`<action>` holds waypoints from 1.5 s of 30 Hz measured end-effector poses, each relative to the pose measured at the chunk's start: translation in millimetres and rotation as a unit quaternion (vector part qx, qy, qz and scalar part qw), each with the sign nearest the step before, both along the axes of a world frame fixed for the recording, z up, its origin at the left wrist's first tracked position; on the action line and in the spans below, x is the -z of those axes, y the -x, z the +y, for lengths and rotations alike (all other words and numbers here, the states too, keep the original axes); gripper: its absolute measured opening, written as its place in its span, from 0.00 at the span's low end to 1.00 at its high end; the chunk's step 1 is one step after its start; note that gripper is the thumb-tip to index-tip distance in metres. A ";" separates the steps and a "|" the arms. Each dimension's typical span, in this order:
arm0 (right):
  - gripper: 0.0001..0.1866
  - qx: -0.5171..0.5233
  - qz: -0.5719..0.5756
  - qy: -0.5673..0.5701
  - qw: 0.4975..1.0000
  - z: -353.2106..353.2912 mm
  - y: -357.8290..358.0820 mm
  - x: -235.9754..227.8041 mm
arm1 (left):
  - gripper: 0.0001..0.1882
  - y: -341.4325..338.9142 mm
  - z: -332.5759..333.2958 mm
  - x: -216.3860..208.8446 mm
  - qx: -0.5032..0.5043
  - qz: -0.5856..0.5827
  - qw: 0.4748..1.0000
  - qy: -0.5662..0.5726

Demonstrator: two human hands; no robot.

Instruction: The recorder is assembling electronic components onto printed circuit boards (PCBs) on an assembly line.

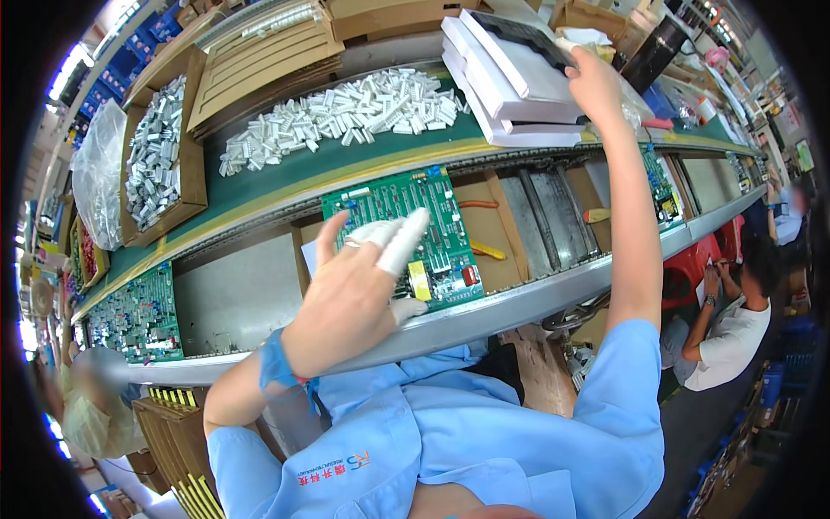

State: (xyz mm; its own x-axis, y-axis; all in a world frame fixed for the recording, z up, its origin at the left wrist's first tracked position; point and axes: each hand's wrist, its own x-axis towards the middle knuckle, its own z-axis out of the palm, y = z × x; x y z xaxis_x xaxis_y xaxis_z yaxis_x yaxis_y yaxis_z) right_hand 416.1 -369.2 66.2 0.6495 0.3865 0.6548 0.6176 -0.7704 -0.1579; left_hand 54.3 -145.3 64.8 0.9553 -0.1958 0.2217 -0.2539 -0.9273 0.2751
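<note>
A green circuit board (393, 197) lies across the rails of the line in front of me, crowded with small parts and one yellow block. My left hand (350, 285) is over its near left part, fingers stretched apart, white covers on several of them. It grips nothing. My right hand (595, 86) reaches far forward to a dark tray (510, 30) on top of a stack of white boxes (519, 95). Its fingers are bent together at the tray's right edge. What they hold, if anything, is too small to make out.
Loose white connectors (346, 112) cover the green shelf beyond the rails. A cardboard box (197, 173) of grey parts stands at left. More boards (143, 311) sit along the line. Yellow-handled tools (487, 250) lie below the rails. A co-worker (731, 337) sits at right.
</note>
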 end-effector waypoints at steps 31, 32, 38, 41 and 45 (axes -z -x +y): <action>0.17 -0.368 0.201 0.085 0.904 121.1 287.6 31.9 | 0.26 76.7 139.6 78.6 -0.201 -0.099 0.968 0.116; 0.17 -0.370 0.200 0.087 0.903 122.8 292.2 33.3 | 0.26 80.2 140.2 78.8 -0.209 -0.099 0.965 0.122; 0.14 -0.331 0.211 0.204 0.897 132.5 292.8 36.5 | 0.25 88.4 140.2 71.3 -0.199 -0.114 0.968 0.100; 0.13 -0.330 0.232 0.246 0.881 138.3 288.9 29.3 | 0.26 88.8 138.6 68.7 -0.183 -0.124 0.971 0.093; 0.10 -0.346 0.236 0.310 0.853 149.4 283.9 23.3 | 0.26 91.6 138.2 66.7 -0.174 -0.119 0.973 0.093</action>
State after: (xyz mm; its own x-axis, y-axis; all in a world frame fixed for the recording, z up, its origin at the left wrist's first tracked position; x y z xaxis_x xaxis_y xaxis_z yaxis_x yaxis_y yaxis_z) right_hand 132.3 -219.8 43.0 0.2593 0.9619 -0.0863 0.9391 -0.2719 -0.2100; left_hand -37.3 -7.1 -1.9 0.8735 0.1957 0.4458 -0.0101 -0.9082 0.4184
